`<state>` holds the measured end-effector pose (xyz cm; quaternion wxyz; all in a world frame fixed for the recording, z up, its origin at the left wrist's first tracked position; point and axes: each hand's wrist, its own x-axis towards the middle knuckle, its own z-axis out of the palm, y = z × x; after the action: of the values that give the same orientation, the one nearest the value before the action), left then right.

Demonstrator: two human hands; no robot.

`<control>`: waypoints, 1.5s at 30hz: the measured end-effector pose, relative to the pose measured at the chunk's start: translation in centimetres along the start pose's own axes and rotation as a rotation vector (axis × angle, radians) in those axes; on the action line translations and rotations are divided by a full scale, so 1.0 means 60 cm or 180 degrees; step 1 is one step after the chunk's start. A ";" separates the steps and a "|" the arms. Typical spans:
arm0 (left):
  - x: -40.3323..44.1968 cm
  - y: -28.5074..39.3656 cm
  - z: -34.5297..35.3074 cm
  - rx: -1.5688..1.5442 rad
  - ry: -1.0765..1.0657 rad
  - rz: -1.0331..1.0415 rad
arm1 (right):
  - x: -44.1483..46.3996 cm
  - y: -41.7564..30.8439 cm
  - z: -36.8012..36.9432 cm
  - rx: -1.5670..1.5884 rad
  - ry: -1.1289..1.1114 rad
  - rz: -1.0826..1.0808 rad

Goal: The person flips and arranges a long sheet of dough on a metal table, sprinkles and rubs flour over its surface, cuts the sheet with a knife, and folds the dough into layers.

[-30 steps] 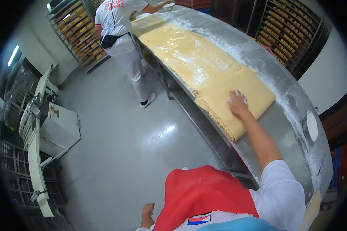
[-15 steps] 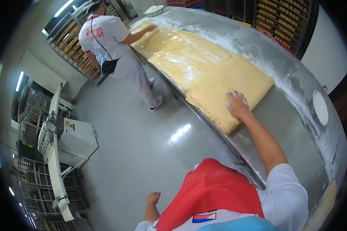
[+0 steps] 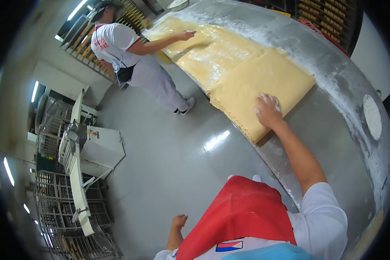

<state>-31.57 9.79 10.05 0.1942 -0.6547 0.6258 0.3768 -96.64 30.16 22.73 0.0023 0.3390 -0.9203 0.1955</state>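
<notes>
A thick, pale yellow slab of dough (image 3: 264, 78) lies on the metal table, folded over at its near end, with a ragged edge along the left side. My right hand (image 3: 268, 112), its fingers floury and spread, rests flat on top of the folded part near the close end. Flour whitens the thinner far stretch of the sheet. My left hand (image 3: 180, 222) hangs low beside the red apron (image 3: 238, 208), fingers curled in, and nothing shows in it. A co-worker's hand (image 3: 185, 35) is over the far part of the dough.
The co-worker (image 3: 125, 56) stands at the table's left side, farther along. Flour streaks the steel table (image 3: 333, 130), and a round white patch (image 3: 372, 117) lies at its right. A conveyor machine (image 3: 102, 147) and racks (image 3: 69, 203) stand left across the floor.
The co-worker's arm has shifted to the right over the dough and lifted somewhat. My right hand keeps its place on the folded dough. The whole view has turned slightly.
</notes>
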 end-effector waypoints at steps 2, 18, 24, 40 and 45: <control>-0.023 -0.007 0.005 0.0110 0.0019 -0.0020 | 0.000 -0.001 -0.002 -0.0017 0.0014 0.0003; -0.043 0.034 0.016 0.0196 -0.0144 -0.0062 | -0.001 -0.002 0.008 -0.0121 0.0016 0.0002; 0.005 0.035 -0.021 0.0075 -0.0217 0.0130 | -0.004 -0.010 0.009 -0.0212 0.0129 0.0054; 0.129 -0.041 -0.047 -0.0228 -0.0473 -0.0066 | -0.017 -0.071 0.038 -0.0530 0.0198 0.0554; 0.154 -0.036 -0.067 -0.0092 -0.0479 0.0096 | -0.020 -0.076 0.047 -0.0579 0.0229 0.0604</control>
<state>-29.10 0.93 5.35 0.2256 -0.6177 0.6137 0.4369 -92.51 26.69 21.60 0.0476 0.2415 -0.9615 0.1225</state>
